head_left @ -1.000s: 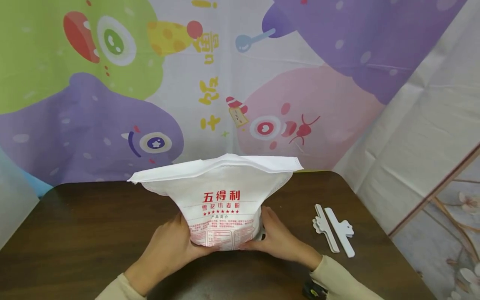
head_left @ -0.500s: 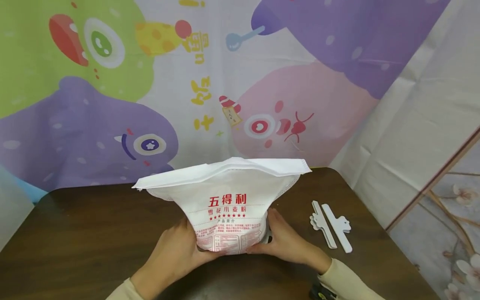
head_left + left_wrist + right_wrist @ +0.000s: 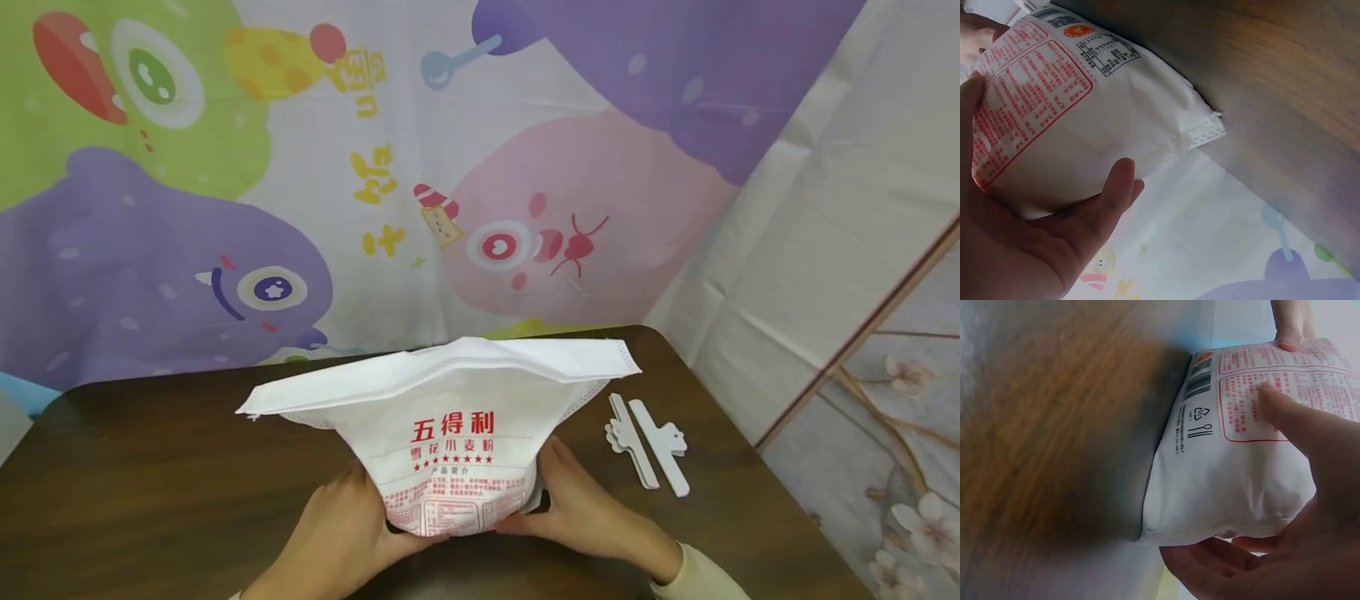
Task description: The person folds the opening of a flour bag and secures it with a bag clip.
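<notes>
A white flour bag (image 3: 457, 450) with red Chinese print stands upright in the middle of the head view, its top edge folded over into a wide flat band. My left hand (image 3: 337, 533) holds its left side, thumb across the front near the bottom. On the opposite side, my right hand (image 3: 585, 508) grips it the same way. In the left wrist view, fingers (image 3: 1119, 187) curve round the side of the bag. The right wrist view has the bag's bottom edge against the table, with a thumb (image 3: 1291, 415) on the printed front.
Two white sealing clips, one at left (image 3: 633, 442) and one at right (image 3: 660, 447), lie side by side on the dark wooden table (image 3: 150, 483), right of the bag. A cartoon-printed cloth (image 3: 375, 292) hangs behind the table.
The bag and both hands have come slightly lower in the head view, while the clips and backdrop have shifted left as the view turned. Both hands keep their hold. A dark object at bottom right has left view.
</notes>
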Demonstrator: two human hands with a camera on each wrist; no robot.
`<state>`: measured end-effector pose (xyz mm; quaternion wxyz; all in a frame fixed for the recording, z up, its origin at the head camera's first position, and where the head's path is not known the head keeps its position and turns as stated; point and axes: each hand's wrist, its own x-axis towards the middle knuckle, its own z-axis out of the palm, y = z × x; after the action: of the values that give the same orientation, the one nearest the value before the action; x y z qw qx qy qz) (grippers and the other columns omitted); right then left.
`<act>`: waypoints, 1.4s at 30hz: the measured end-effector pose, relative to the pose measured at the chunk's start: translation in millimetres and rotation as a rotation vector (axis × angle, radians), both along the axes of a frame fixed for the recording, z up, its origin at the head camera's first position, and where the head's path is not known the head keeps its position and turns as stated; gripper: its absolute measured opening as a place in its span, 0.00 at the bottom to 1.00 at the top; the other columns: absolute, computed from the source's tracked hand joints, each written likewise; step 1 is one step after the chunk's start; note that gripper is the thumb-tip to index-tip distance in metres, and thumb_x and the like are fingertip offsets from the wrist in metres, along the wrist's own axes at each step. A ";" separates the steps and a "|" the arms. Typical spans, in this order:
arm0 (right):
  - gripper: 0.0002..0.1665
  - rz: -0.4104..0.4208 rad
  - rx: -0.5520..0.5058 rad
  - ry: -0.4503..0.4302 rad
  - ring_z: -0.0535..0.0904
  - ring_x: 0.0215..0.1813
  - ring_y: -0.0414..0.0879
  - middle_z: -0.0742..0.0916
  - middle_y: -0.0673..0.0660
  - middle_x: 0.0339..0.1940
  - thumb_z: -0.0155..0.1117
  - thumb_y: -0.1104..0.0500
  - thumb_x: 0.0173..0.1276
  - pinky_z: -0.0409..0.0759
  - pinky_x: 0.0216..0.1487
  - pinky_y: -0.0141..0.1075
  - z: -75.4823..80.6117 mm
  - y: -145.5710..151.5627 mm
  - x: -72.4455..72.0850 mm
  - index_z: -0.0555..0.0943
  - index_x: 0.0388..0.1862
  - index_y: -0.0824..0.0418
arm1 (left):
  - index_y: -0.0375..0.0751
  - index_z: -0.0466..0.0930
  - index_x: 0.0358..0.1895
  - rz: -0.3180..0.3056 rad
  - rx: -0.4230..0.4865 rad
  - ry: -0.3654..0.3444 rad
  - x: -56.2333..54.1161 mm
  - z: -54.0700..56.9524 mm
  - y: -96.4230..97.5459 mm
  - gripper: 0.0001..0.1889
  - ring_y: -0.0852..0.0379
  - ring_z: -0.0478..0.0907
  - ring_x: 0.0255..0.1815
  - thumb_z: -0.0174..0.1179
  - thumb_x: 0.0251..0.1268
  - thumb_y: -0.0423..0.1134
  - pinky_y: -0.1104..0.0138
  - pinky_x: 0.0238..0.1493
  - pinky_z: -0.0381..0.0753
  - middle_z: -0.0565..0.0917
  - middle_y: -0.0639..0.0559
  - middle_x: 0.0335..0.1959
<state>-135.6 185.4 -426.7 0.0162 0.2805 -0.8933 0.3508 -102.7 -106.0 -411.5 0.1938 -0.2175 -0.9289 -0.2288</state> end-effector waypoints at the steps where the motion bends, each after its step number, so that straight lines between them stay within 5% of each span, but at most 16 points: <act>1: 0.61 -0.006 0.008 -0.002 0.65 0.69 0.44 0.69 0.47 0.67 0.75 0.29 0.50 0.68 0.68 0.49 0.8 0.5 2.3 0.56 0.75 0.49 | 0.56 0.76 0.53 -0.003 0.002 -0.005 1.3 0.5 0.4 0.41 0.59 0.83 0.34 0.62 0.42 0.81 0.60 0.29 0.81 0.80 0.63 0.41; 10: 0.63 -0.048 0.053 -0.067 0.64 0.69 0.47 0.68 0.49 0.68 0.73 0.28 0.52 0.69 0.67 0.52 1.5 5.2 11.0 0.55 0.77 0.53 | 0.50 0.77 0.49 0.036 -0.009 -0.002 10.2 0.5 4.8 0.40 0.50 0.83 0.30 0.68 0.40 0.76 0.56 0.26 0.80 0.81 0.56 0.35; 18: 0.54 0.022 -0.023 -0.016 0.68 0.71 0.43 0.71 0.42 0.70 0.72 0.34 0.58 0.70 0.68 0.49 16.9 16.6 9.8 0.55 0.77 0.39 | 0.53 0.61 0.72 -0.067 0.051 -0.142 11.4 0.1 -16.6 0.48 0.51 0.76 0.61 0.66 0.50 0.71 0.50 0.50 0.81 0.76 0.54 0.60; 26: 0.53 0.070 -0.014 0.085 0.71 0.70 0.46 0.75 0.47 0.69 0.73 0.41 0.61 0.72 0.66 0.50 30.5 24.6 7.2 0.54 0.79 0.44 | 0.49 0.67 0.67 -0.104 0.023 -0.010 11.7 6.5 -22.0 0.44 0.55 0.82 0.50 0.69 0.50 0.68 0.55 0.44 0.84 0.81 0.56 0.50; 33: 0.55 -0.003 -0.009 0.086 0.68 0.72 0.48 0.70 0.47 0.74 0.73 0.40 0.61 0.71 0.66 0.55 48.4 30.4 10.3 0.52 0.80 0.42 | 0.56 0.44 0.80 -0.210 0.145 -0.160 12.0 20.3 -37.8 0.54 0.50 0.71 0.67 0.72 0.57 0.55 0.47 0.57 0.78 0.67 0.58 0.72; 38: 0.42 0.020 -0.178 0.040 0.80 0.59 0.44 0.81 0.47 0.61 0.67 0.54 0.70 0.80 0.57 0.44 66.2 33.8 12.2 0.59 0.78 0.46 | 0.52 0.56 0.75 -0.264 0.247 -0.118 11.5 36.2 -42.8 0.44 0.58 0.77 0.59 0.72 0.57 0.39 0.54 0.54 0.80 0.77 0.60 0.60; 42: 0.31 0.088 -0.365 -0.027 0.80 0.58 0.47 0.82 0.54 0.58 0.58 0.66 0.74 0.80 0.57 0.41 75.3 32.7 12.8 0.66 0.73 0.54 | 0.53 0.58 0.73 -0.244 0.370 -0.129 12.2 47.6 -31.9 0.38 0.57 0.77 0.59 0.67 0.63 0.34 0.67 0.57 0.76 0.78 0.58 0.58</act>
<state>-122.8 218.1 -351.4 0.0396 0.3070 -0.8019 0.5110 -90.4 -138.0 -363.9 0.1417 -0.2738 -0.8484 -0.4304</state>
